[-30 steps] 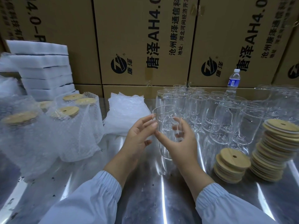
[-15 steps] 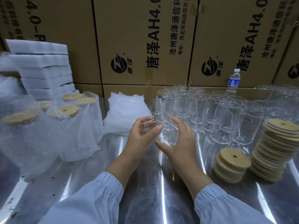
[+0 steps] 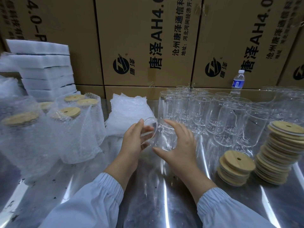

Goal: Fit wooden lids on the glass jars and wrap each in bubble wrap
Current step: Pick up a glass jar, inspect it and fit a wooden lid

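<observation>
A clear glass jar [image 3: 158, 137] lies tilted on its side above the steel table, its mouth turned left. My left hand [image 3: 133, 142] grips the jar at its rim. My right hand [image 3: 179, 145] curls round the jar's body from the right. Several bare glass jars [image 3: 225, 122] stand upright behind and to the right. Two stacks of round wooden lids [image 3: 236, 163] with a small hole rest at the right, the taller stack [image 3: 283, 152] nearer the edge. A pile of bubble wrap sheets [image 3: 128, 111] lies behind my left hand.
Several lidded jars wrapped in bubble wrap [image 3: 70, 127] crowd the left side. White foam slabs [image 3: 44, 69] are stacked at the back left. Cardboard boxes [image 3: 148, 43] wall off the back, with a water bottle [image 3: 237, 83] in front of them.
The jar was upright between my hands a second ago; now it is tipped on its side with the mouth to the left, and both hands have closed round it.
</observation>
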